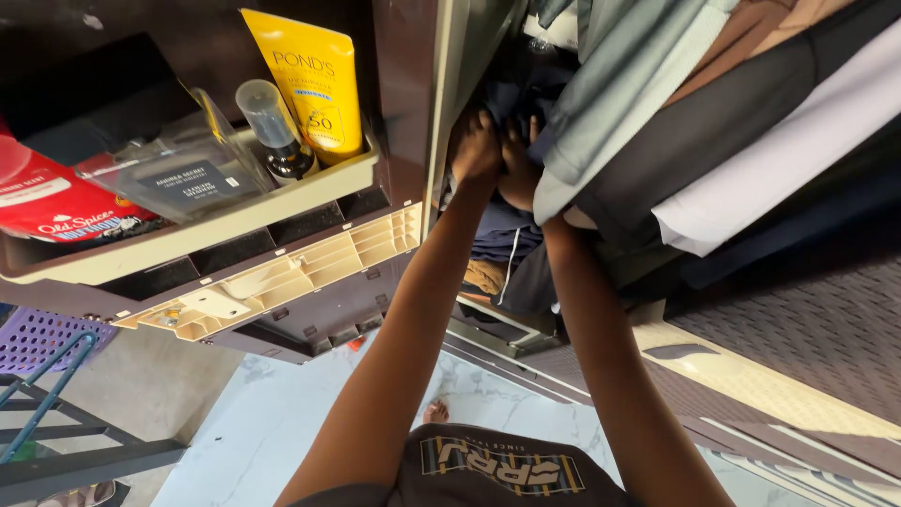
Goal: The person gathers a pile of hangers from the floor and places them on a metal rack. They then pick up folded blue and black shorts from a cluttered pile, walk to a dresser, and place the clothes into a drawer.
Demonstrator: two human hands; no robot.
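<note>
Both my arms reach up into an open wardrobe. My left hand (pixel 476 148) presses on dark navy folded clothing (pixel 505 235) deep inside. My right hand (pixel 519 169) lies close beside it, partly hidden behind hanging garments (pixel 657 122) in grey-green, black and white. Whether the fingers grip the cloth is hidden in shadow.
The wardrobe door's cream plastic shelf (pixel 282 202) at left holds a yellow tube (pixel 314 80), a small dark bottle with a clear cap (pixel 277 131), a clear box (pixel 188 174) and a red stick container (pixel 47 202). White marble floor (pixel 272 413), purple basket (pixel 38 338) and blue metal frame (pixel 47 385) lie below.
</note>
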